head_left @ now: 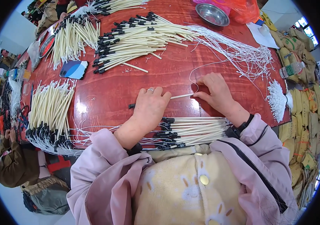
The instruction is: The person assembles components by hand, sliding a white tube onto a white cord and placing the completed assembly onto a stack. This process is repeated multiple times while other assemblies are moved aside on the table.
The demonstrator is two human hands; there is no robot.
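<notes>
My left hand [149, 107], a ring on one finger, is closed around a thin cream rod [180, 96] lying sideways just above the red table. The rod's black end sticks out left of that hand. At its right end, my right hand [218, 93] has thumb and fingers pinched together by a thin white string [194, 77]. That string loops up and away to the right; whether it enters the rod is too small to tell. Close to my body lies a row of cream rods with black ends [199, 129]. Beyond my hands is a large pile of similar rods [137, 41].
White strings [246, 56] trail from the pile to the right. A white string bundle [277, 101] lies at the right edge. More rods [51, 103], a phone [73, 70], a metal bowl [212, 15] and a bottle [292, 69] surround the work area. Another person [12, 165] sits at left.
</notes>
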